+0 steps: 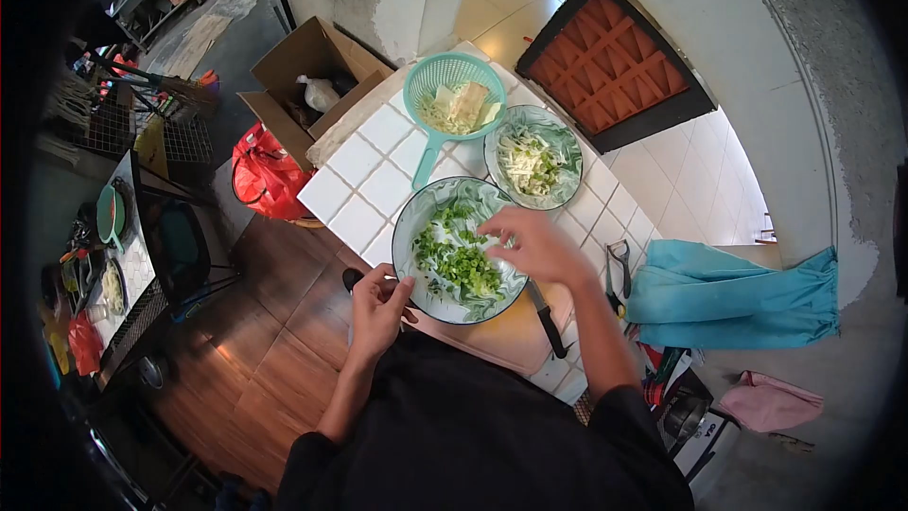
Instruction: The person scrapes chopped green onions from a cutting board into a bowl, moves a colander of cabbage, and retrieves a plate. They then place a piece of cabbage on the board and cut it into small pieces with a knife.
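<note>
A large bowl with a green-and-white marbled inside and a dark rim (402, 227) stands at the table's near edge. Chopped green leaves (463, 265) lie scattered in it. My left hand (378, 308) grips its lower left rim, thumb on top. Over the bowl's right side hovers my right hand (534, 241), fingers curved and apart from the thumb, with nothing visible between them. Behind it, a smaller marbled bowl (567, 132) holds pale shredded vegetable and some green pieces. A knife with a black handle (549, 331) lies right of the large bowl, on a pinkish cutting board (468, 345).
A mint-green strainer (426, 159) with pale pieces in it sits on the white tiled table (355, 163). Scissors (619, 265) lie at the right edge beside a hanging teal cloth (728, 298). A cardboard box (284, 61) and red bag (270, 175) are at left.
</note>
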`<state>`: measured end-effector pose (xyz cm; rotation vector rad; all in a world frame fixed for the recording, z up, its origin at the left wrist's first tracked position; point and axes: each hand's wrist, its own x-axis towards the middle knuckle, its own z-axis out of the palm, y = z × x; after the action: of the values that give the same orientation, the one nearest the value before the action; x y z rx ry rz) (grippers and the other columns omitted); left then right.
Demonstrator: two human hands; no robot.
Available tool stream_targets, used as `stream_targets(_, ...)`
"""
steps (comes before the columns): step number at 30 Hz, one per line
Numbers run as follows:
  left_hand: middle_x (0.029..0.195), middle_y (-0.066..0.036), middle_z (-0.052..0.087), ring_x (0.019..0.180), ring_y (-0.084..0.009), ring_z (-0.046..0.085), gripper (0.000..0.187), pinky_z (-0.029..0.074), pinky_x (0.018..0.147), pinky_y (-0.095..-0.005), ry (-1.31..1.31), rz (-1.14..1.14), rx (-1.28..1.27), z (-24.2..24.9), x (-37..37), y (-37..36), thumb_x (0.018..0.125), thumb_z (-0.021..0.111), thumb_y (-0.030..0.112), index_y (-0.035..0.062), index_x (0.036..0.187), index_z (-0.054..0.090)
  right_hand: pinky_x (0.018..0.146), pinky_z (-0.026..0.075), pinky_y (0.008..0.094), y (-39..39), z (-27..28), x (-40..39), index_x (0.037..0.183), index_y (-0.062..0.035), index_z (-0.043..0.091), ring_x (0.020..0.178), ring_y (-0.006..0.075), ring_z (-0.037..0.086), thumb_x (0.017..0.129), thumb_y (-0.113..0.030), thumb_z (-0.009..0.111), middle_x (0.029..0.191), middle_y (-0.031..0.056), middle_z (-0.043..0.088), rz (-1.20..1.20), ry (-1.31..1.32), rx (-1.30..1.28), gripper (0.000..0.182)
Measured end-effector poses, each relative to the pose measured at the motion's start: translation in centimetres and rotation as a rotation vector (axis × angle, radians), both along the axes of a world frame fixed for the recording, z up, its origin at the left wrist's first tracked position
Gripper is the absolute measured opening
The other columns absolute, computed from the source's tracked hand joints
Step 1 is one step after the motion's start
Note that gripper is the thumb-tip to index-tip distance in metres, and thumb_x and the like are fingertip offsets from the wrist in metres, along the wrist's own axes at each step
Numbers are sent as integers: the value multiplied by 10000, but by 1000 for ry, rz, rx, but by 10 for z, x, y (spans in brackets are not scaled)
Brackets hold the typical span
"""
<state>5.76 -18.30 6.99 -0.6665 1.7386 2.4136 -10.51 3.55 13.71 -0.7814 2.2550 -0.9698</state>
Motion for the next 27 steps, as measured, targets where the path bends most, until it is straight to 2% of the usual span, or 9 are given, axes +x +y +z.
stream_targets(1, 770, -73, 682, 551, -76, 580, 121, 531, 465, -242, -1, -3, 0, 1, -1, 0, 976, 596, 89, -31, 994, 600, 745, 527, 360, -5, -3, 10, 1026, -24, 701, 825, 255, 664, 832, -116, 709, 944, 126, 664, -2, 2, -2, 215)
stream_targets(3, 772, -76, 684, 554, -76, 582, 120, 532, 466, -242, -2, -4, -5, 3, -2, 0, 977, 594, 89, -30, 992, 599, 779, 528, 401, -14, -7, 25, 1051, -43, 693, 898, 306, 646, 835, -140, 714, 984, 133, 627, 110, 237, 128, 238)
stream_targets(6, 777, -83, 688, 564, -78, 588, 115, 532, 468, -243, -2, -8, 5, 3, -3, 1, 977, 593, 88, -26, 986, 597, 830, 502, 426, -21, -17, 34, 1023, -40, 690, 918, 348, 630, 822, -148, 715, 979, 141, 619, 74, 195, 168, 230)
stream_targets(10, 783, -89, 692, 575, -82, 594, 111, 533, 472, -246, 16, -14, 4, 0, -5, 1, 977, 591, 84, -27, 982, 592, 800, 504, 439, -21, -37, 34, 986, -33, 688, 883, 352, 629, 832, -128, 696, 933, 135, 621, 58, 210, 112, 182)
stream_targets(13, 788, -91, 694, 577, -84, 594, 105, 534, 475, -247, 18, -16, 0, 0, -6, 1, 977, 590, 78, -27, 975, 587, 753, 524, 398, -21, -39, 27, 959, -13, 701, 823, 317, 648, 823, -77, 680, 895, 134, 638, 68, 253, 63, 152)
stream_targets(18, 796, -92, 697, 575, -85, 590, 101, 534, 477, -248, 8, 0, 11, 0, -7, -1, 976, 592, 75, -25, 962, 582, 702, 539, 302, -6, -22, 14, 980, 12, 724, 764, 171, 662, 806, -13, 668, 931, 112, 697, -189, -39, -75, 184)
stream_targets(22, 794, -91, 695, 571, -80, 584, 106, 535, 477, -248, 27, 9, 15, -1, -8, -3, 977, 595, 81, -23, 960, 582, 718, 543, 316, -1, -15, 8, 1028, 6, 717, 800, 162, 669, 813, -29, 687, 945, 102, 704, -253, -127, -101, 220)
stream_targets(25, 791, -87, 692, 572, -76, 582, 110, 537, 478, -247, 28, 1, 15, -1, -9, -1, 978, 596, 86, -22, 960, 581, 740, 544, 326, 0, -18, 10, 1073, -7, 708, 803, 200, 681, 819, -43, 693, 991, 114, 704, -149, -69, -143, 257)
stream_targets(27, 789, -84, 691, 573, -74, 581, 112, 538, 479, -247, 31, 5, 18, -3, -9, -2, 978, 597, 88, -21, 959, 581, 743, 540, 343, 0, -19, 14, 1062, -17, 700, 791, 256, 670, 831, -65, 692, 975, 120, 687, -97, 250, -122, 236)
